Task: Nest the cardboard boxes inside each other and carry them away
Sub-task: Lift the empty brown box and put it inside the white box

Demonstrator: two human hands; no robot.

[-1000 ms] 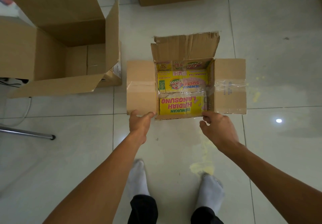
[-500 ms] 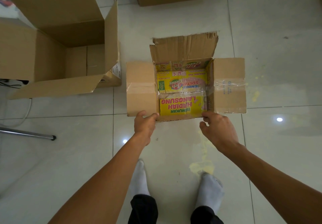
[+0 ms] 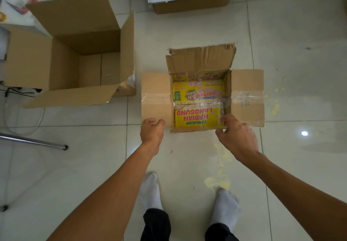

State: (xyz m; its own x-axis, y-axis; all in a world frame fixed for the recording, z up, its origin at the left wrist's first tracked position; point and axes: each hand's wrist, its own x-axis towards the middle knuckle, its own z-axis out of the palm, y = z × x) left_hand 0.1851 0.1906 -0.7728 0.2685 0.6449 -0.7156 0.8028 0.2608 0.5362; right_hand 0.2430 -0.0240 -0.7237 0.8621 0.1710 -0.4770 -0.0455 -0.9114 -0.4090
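Small box (image 3: 202, 98) inside print: "Teh Gelas", "HADIAH LANGSUNG".

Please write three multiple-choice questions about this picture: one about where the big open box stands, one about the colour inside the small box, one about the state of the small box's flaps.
1. Where is the big box relative to the small box?
A. To its left
B. Inside it
C. On top of it

2. What is the main colour of the printing inside the small box?
A. Blue
B. Yellow
C. Black

3. How are the small box's flaps?
A. Taped shut
C. Cut off
B. Folded open

Answers:
1 A: the big box stands apart on the floor, to the left of the small one.
2 B: the inner walls show yellow print with red letters.
3 B: the side flaps lie spread outward, and the left hand and right hand touch the near edge.
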